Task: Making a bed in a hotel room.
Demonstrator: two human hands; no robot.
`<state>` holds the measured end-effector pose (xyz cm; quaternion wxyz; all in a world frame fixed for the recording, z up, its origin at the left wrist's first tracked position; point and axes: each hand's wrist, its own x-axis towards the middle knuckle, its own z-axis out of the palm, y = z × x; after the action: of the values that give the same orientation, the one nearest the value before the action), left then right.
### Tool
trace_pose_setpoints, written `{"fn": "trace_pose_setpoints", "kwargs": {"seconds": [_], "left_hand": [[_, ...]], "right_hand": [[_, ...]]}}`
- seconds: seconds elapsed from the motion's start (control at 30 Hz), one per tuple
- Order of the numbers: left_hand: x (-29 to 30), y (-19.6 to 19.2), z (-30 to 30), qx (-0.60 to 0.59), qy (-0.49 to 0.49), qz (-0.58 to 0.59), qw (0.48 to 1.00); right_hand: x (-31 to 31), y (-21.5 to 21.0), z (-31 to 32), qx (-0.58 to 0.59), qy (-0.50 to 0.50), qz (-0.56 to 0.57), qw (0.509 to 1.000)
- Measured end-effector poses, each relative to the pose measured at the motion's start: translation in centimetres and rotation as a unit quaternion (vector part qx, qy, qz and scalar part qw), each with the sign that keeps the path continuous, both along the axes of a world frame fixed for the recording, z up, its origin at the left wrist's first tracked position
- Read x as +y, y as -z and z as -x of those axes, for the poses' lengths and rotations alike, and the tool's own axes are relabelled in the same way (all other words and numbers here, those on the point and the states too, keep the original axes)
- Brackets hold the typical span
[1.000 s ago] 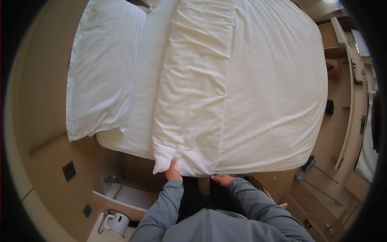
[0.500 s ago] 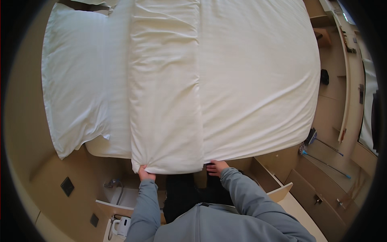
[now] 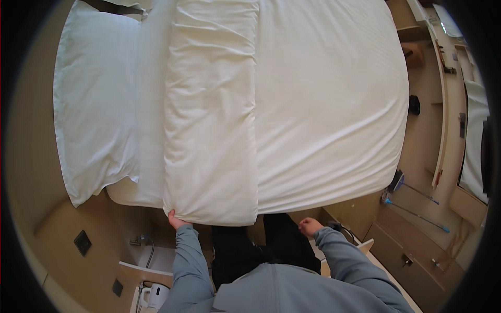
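A white duvet (image 3: 329,115) covers the bed, its upper part turned back into a wide folded band (image 3: 211,135) that runs across the mattress. At the near left corner of this band, my left hand (image 3: 179,220) is closed on the duvet edge, the fingers partly hidden by the cloth. My right hand (image 3: 310,227) is off the bed, to the right of my legs, with its fingers curled and nothing seen in them. Left of the band lies a white pillow (image 3: 99,109) on the white-sheeted mattress.
Close by on the lower left, a white kettle (image 3: 156,296) stands on a shelf near a wall socket (image 3: 82,243). On the floor past the bed's right end lie a broom (image 3: 398,179) and a blue-handled mop (image 3: 417,214). A small black object (image 3: 414,105) sits beyond the bed's end.
My right hand has left the band's near right corner and moved right and slightly toward me, fingers curling. My left hand keeps its hold, shifted slightly left in the picture.
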<state>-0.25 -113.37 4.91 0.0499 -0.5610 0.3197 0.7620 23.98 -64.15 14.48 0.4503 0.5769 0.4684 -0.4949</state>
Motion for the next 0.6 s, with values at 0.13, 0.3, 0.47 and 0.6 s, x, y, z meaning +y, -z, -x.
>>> {"fn": "trace_pose_setpoints", "kwargs": {"seconds": [0.13,0.3,0.47,0.6], "left_hand": [[1.9,4.1,-1.2,-0.100,-0.056,0.052,0.992],[-0.1,3.8,1.4,-0.117,0.117,0.334,0.928],[6.6,-4.6,6.2,0.093,0.461,0.738,0.484],[5.0,-5.2,3.5,-0.102,0.782,0.449,0.420]], "right_hand": [[0.9,-5.3,3.8,0.036,-0.107,-0.011,0.994],[-0.6,-3.0,4.2,0.064,-0.141,-0.013,0.988],[-2.7,-1.2,4.2,0.110,-0.269,-0.024,0.956],[-3.6,-1.9,4.8,0.146,-0.116,0.028,0.982]]}}
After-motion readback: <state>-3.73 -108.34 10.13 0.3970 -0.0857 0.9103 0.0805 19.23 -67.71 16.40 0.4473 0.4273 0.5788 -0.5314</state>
